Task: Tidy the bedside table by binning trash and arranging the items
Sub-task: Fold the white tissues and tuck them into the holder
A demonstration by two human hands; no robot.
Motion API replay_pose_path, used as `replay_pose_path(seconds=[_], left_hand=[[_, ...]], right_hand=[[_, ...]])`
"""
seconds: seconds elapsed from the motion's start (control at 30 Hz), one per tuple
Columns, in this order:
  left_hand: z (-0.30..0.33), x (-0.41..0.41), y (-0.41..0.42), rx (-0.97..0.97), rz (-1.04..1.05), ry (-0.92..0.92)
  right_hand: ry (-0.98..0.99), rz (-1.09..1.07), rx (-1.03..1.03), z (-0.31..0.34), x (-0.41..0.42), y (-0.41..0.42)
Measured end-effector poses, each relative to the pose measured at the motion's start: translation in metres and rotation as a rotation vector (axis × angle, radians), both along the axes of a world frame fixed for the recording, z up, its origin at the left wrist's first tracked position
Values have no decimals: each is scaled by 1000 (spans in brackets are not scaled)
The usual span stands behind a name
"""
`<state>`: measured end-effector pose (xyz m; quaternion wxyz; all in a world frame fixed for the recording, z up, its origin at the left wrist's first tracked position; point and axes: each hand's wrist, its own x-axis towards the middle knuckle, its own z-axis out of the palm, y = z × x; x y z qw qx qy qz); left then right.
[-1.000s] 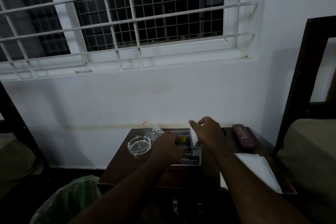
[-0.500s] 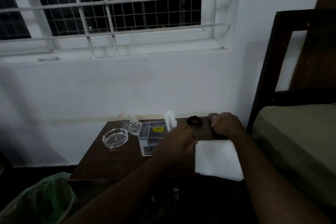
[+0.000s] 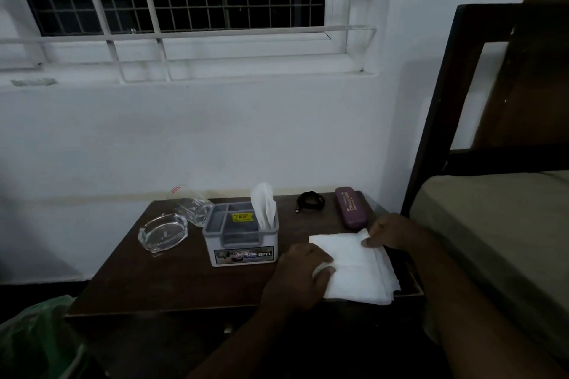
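A stack of white tissues lies at the front right of the dark wooden bedside table. My left hand rests on the stack's left side, fingers curled over its edge. My right hand pinches the stack's far right corner. To the left stands a grey organiser box with a white tissue sticking up from its right compartment. Behind the stack lie a purple case and a coiled black cable.
A glass ashtray and a clear tumbler lying on its side sit at the table's left. A green bin bag is on the floor at lower left. A bed with a dark headboard stands close on the right. The wall and barred window are behind.
Both hands have left the organiser box and the purple case and come down onto the tissue stack. A tissue now stands upright in the box. The view has shifted right and closer.
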<state>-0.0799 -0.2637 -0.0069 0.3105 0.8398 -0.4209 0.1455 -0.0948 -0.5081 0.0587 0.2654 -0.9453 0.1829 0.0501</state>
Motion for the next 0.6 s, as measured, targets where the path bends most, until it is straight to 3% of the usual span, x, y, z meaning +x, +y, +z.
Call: replay_pose_path(seconds=[0.3,0.47,0.6], left_hand=[[-2,0,-1,11,13,54],[-2,-1,-1,22,23,30],[-3,-2,0,33,27,21]], right_hand=[[-165,21,42,5,5,8],[-131,81,-99,1,-2,5],[-154,41,-52,0,-4,3]])
